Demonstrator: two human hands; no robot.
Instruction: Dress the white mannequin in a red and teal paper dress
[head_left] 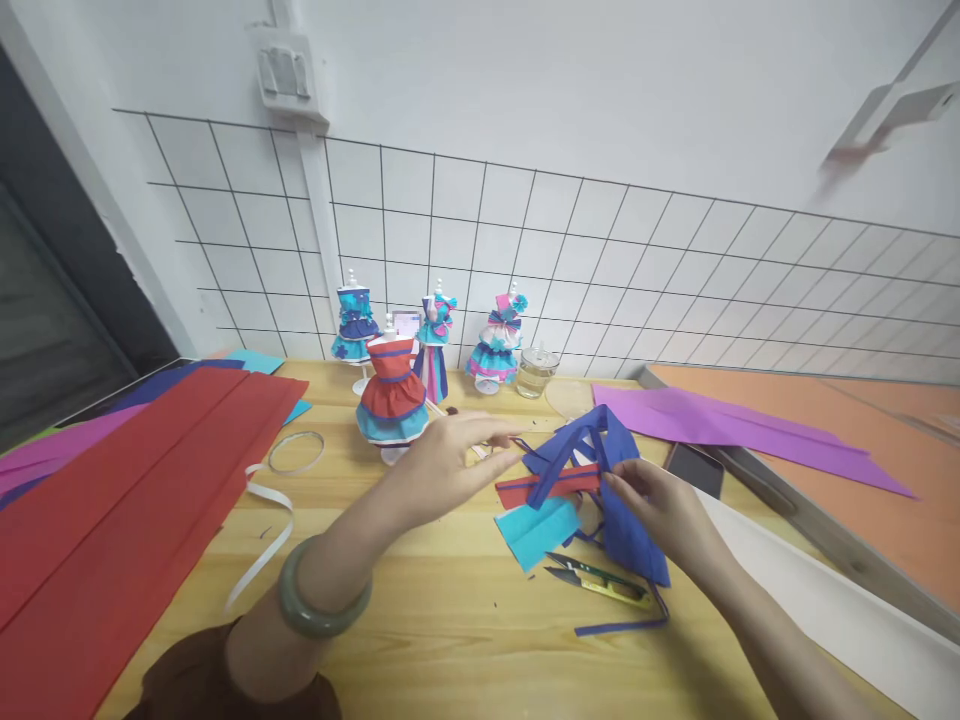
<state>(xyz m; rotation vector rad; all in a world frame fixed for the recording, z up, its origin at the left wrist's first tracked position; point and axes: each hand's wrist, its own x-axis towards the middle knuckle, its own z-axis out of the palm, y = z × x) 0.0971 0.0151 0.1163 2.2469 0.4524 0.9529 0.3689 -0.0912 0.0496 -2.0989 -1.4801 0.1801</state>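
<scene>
My right hand (660, 500) pinches the right end of a red strip with a blue stripe (555, 484), which looks like crepe paper. Around and under that strip lies a heap of dark blue paper pieces (630, 520). My left hand (457, 460), with a green bangle on the wrist, hovers left of the heap, thumb and fingers apart and holding nothing visible. Below the red strip is a turquoise piece (536, 530). Yellow-handled thread snips (607, 588) rest beside it, next to a narrow blue strip (619, 629).
A small mannequin in a red and turquoise dress (393, 390) stands near my left hand, with several dressed mannequins behind. A glass cup (537, 372) is by the wall. Red sheets (150, 480) cover the left side. Purple paper (720, 425) and a phone (694, 468) lie right.
</scene>
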